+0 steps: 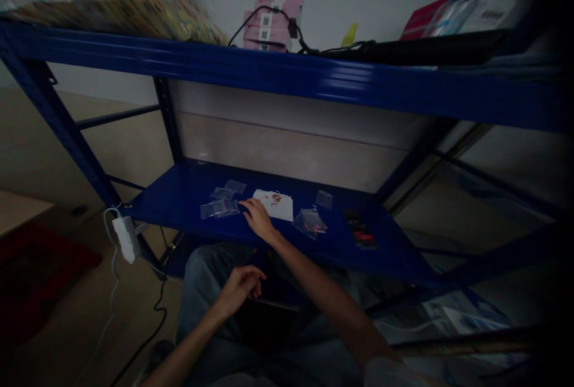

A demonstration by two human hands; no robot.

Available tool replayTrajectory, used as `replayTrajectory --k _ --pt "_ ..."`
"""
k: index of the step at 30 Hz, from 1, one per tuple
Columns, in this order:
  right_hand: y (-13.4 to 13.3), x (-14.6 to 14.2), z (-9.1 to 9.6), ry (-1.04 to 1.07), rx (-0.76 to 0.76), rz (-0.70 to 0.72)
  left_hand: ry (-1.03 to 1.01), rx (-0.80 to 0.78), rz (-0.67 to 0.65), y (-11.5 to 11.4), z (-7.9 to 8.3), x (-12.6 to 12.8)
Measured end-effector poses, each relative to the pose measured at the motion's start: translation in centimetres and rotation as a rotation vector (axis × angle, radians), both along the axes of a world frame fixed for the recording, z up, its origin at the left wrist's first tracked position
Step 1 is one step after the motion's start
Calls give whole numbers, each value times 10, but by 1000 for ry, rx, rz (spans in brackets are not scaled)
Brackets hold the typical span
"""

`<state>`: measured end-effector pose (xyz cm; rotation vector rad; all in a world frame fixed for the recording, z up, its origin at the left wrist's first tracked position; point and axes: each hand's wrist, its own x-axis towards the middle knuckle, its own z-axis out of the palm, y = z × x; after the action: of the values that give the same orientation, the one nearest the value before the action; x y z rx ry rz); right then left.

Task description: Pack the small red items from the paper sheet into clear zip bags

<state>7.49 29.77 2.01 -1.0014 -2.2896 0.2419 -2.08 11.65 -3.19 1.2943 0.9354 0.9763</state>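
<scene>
My right hand (259,218) reaches across the blue shelf board, fingers stretched out and open. Its fingertips are at the right edge of a small clear zip bag (219,209); I cannot tell whether they touch it. More clear zip bags (231,188) lie just behind. Beside the hand is a white sheet (281,210) with small reddish and brown pieces (275,198) on it. My left hand (244,283) hovers over my lap below the board's front edge, its fingers loosely bent and apart, with nothing visible in them.
Right of the sheet lie a bag with small reddish contents (311,222), another clear bag (324,198) and a blurred dark item (360,231). A blue upper shelf beam (278,73) crosses above. A white power strip (125,238) hangs at the left post.
</scene>
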Motion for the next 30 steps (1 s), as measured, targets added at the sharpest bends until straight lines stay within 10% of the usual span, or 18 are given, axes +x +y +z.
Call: replayTrajectory --k 8,24,30 --pt "10 -60 1 -154 115 135 15 -23 68 3 -2 -6" --pt "14 -55 -5 -36 -32 -42 9 39 46 4 1 -12" --pt "-7 -44 15 476 -116 -147 -12 57 93 2 5 -14"
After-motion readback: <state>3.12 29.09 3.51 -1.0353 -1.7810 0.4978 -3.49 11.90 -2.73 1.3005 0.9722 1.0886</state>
